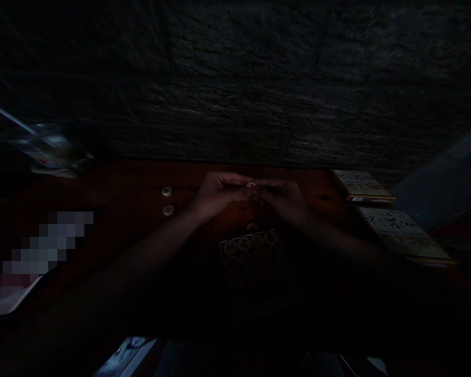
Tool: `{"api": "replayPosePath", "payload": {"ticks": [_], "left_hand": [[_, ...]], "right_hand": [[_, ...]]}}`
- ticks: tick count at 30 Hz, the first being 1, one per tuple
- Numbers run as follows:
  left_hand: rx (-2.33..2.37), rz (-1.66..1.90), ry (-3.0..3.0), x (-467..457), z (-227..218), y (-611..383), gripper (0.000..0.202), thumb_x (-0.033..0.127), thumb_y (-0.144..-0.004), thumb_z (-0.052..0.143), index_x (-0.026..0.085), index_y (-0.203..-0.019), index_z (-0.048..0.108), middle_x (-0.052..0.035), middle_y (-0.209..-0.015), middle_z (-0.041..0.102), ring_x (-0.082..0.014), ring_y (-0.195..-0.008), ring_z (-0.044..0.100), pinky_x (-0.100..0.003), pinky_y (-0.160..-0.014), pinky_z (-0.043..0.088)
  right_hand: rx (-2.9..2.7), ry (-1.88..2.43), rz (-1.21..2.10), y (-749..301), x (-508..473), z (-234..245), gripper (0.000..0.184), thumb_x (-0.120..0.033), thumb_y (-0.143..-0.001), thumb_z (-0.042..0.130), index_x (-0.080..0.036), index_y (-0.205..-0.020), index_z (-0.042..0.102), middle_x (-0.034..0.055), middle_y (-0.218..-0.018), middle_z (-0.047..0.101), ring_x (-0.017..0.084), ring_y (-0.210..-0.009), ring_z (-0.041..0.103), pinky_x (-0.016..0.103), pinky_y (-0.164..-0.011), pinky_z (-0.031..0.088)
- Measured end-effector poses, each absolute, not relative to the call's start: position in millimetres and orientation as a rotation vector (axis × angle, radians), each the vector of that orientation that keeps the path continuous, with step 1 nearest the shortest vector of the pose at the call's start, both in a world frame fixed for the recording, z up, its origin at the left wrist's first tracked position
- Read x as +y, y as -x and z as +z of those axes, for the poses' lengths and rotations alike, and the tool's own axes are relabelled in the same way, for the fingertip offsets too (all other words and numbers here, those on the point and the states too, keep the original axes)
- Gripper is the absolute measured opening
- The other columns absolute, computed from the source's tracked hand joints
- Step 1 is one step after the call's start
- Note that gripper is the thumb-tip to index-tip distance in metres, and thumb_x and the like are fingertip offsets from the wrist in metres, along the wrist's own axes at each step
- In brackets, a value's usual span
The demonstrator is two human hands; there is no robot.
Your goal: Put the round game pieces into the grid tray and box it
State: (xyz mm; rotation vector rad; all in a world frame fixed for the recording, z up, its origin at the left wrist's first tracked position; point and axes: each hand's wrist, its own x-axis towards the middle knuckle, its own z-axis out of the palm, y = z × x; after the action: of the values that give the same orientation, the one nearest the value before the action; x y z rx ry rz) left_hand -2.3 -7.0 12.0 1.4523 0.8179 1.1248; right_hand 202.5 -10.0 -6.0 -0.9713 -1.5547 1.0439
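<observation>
Over the wooden table, my left hand [215,193] and my right hand [284,196] meet fingertip to fingertip. A small round xiangqi piece [251,186] is pinched between them; more may be beneath it, but the dark hides that. Just below my hands another xiangqi piece [251,226] lies by the far edge of a box [221,250]. Round pieces marked with characters, such as one xiangqi piece [244,243], sit in rows inside it. The near part of the box is lost in shadow. Left of my left hand lie an upper piece [167,191] and a lower piece [168,210].
Two flat printed boxes, one farther box [363,184] and one nearer box [404,230], lie at the right. A clear cup [49,149] with a straw stands at the far left. Behind the table [133,175] rises a rough stone wall [220,104].
</observation>
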Motion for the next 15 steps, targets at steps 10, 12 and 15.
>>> {"api": "replayPosePath", "payload": {"ticks": [10,12,15], "left_hand": [[0.824,1.117,-1.343,-6.2,11.4,2.0,0.032,0.035,-0.077,0.098,0.019,-0.103,0.088,-0.0102,-0.109,0.087,-0.0244,-0.099,0.083,-0.043,-0.1,0.067],[0.812,1.111,-1.364,-5.6,11.3,2.2,0.033,0.035,-0.076,0.098,0.019,-0.103,0.088,-0.0099,-0.108,0.087,-0.0238,-0.097,0.083,-0.042,-0.098,0.068],[0.816,1.113,-1.458,-6.1,11.3,1.9,0.036,0.034,-0.072,0.1,0.019,-0.103,0.088,-0.0103,-0.105,0.087,-0.0244,-0.095,0.083,-0.041,-0.096,0.067]], "right_hand": [[-1.547,0.922,1.0,-202.4,-12.6,-8.0,0.031,-0.05,-0.078,0.094,-0.027,-0.098,0.089,0.0033,-0.095,0.085,0.019,-0.082,0.073,0.036,-0.082,0.059],[-1.515,0.945,1.002,-201.9,-12.5,-7.8,0.032,-0.051,-0.077,0.095,-0.027,-0.096,0.089,0.003,-0.091,0.084,0.017,-0.075,0.07,0.034,-0.075,0.057],[-1.502,0.976,1.003,-201.4,-11.4,-7.2,0.035,-0.057,-0.076,0.094,-0.025,-0.088,0.088,0.0031,-0.08,0.081,0.016,-0.066,0.066,0.032,-0.065,0.053]]}}
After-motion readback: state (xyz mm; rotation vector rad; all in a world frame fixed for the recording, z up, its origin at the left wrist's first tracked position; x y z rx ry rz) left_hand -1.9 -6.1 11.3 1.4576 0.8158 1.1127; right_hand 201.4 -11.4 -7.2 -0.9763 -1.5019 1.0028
